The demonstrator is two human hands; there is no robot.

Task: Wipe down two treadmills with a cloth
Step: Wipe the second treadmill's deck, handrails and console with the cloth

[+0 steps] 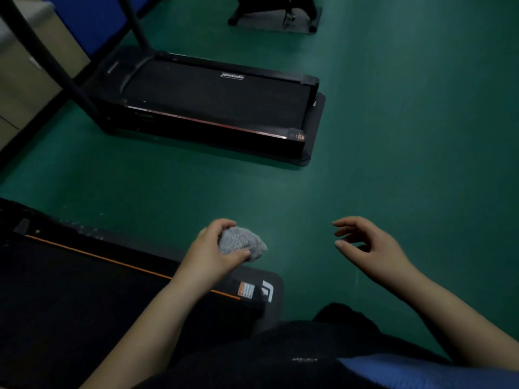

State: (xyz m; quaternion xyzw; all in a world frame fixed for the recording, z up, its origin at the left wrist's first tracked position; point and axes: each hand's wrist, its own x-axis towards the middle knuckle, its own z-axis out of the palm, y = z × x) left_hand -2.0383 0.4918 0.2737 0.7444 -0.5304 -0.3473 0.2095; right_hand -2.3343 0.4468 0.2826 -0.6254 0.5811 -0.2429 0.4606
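Green floor (393, 136) is seen across most of the view. A black treadmill (213, 99) is set on a dark mat (316, 127) in the upper middle, with a white logo on its belt and dark uprights (53, 66) rising at its left end. A second treadmill (84, 290) is seen at lower left, close to the person, marked by an orange stripe along its belt edge and a small orange-and-white label near its end; it is also laid on a dark mat. The base of another black machine (275, 15) is cut off at the top edge. Dark trousers (280, 355) are seen at the bottom. A grey cloth (241, 244), bunched into a ball, is held above the end of the near treadmill, well apart from the far one. The left hand (213, 254) is closed round the cloth, grip clamped on it by thumb and fingers. The right hand (370, 245) is held free over the floor, grip apart, fingers loosely curled, nothing held.
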